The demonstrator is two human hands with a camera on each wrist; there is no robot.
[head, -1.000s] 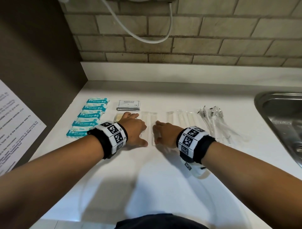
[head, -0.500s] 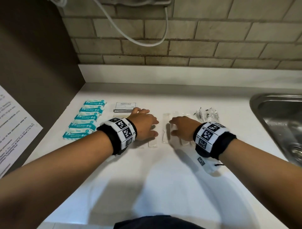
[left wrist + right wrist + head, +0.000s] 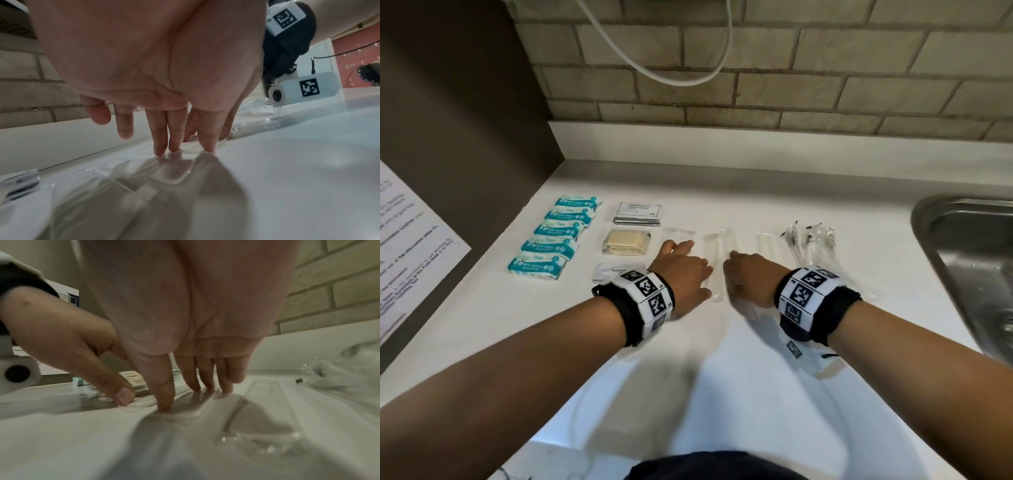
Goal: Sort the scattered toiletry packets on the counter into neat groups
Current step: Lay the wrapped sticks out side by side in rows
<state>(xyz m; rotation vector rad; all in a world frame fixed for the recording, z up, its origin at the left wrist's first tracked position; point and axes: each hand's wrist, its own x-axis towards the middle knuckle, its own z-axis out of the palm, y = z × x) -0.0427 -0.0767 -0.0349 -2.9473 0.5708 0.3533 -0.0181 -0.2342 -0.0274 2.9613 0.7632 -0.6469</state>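
Note:
Long clear packets (image 3: pixel 714 260) lie side by side in the middle of the white counter (image 3: pixel 722 359). My left hand (image 3: pixel 683 270) lies flat on their left part. In the left wrist view its straight fingers (image 3: pixel 161 144) press on the clear plastic (image 3: pixel 174 170). My right hand (image 3: pixel 748 277) lies flat just to the right, and its fingers (image 3: pixel 164 399) press on the same packets, with another clear packet (image 3: pixel 263 410) free beside them. Neither hand grips anything.
At the left stand a column of teal packets (image 3: pixel 551 236), a stack of shampoo sachets (image 3: pixel 638 214), a beige packet (image 3: pixel 625 243) and a white toothpaste packet (image 3: pixel 613 270). Clear-wrapped sticks (image 3: pixel 808 240) lie at the right. A steel sink (image 3: pixel 969 260) is at far right.
My right hand has slid left towards the left hand, narrowing the gap over the clear packets. The left hand has drawn back slightly, and the beige packet now shows.

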